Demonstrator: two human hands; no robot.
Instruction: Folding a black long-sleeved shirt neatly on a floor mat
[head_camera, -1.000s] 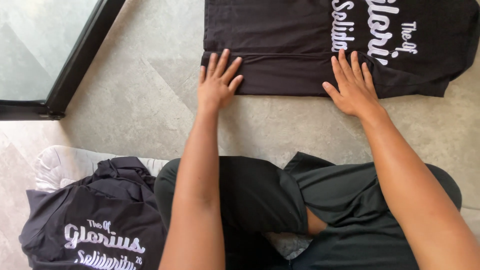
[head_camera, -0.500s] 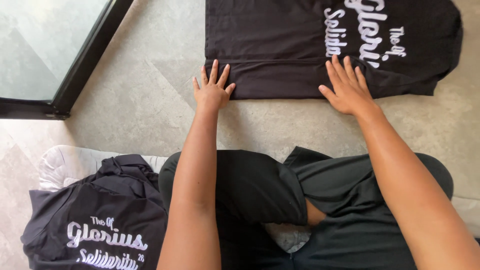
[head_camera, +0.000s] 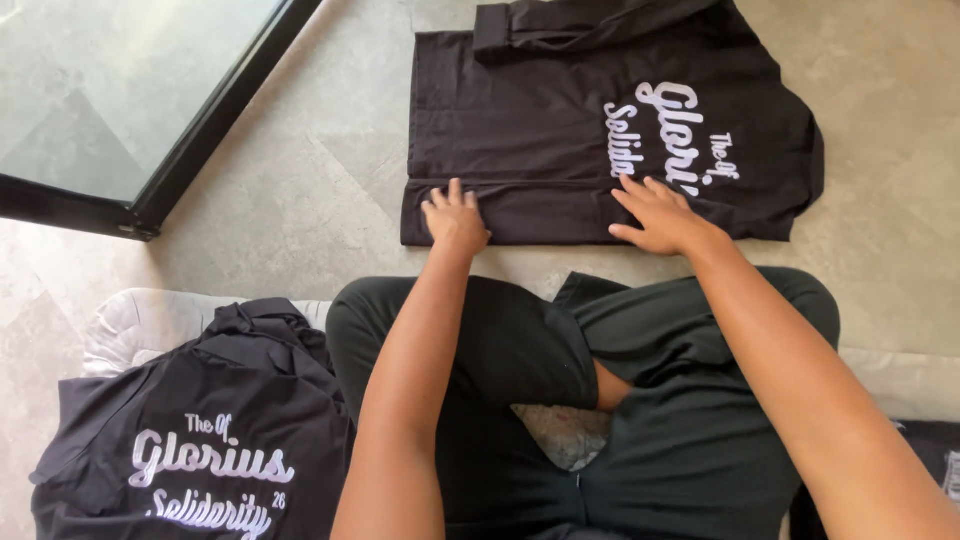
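A black t-shirt (head_camera: 560, 130) with white script lettering lies partly folded on the stone floor in front of me. My left hand (head_camera: 456, 218) rests flat on its near folded edge, towards the left corner, fingers slightly apart. My right hand (head_camera: 662, 216) presses palm down on the same near edge further right, just below the lettering. Neither hand grips the cloth. One sleeve is folded across the top of the shirt.
A second black t-shirt (head_camera: 190, 440) with white lettering lies crumpled on a pale cushion (head_camera: 130, 325) at my left. My crossed legs in dark shorts (head_camera: 600, 400) fill the lower middle. A black-framed glass panel (head_camera: 120, 100) runs along the upper left.
Both hands have slid along the shirt's near edge, the left one further onto the cloth. The view has shifted, so more of the shirt's top shows.
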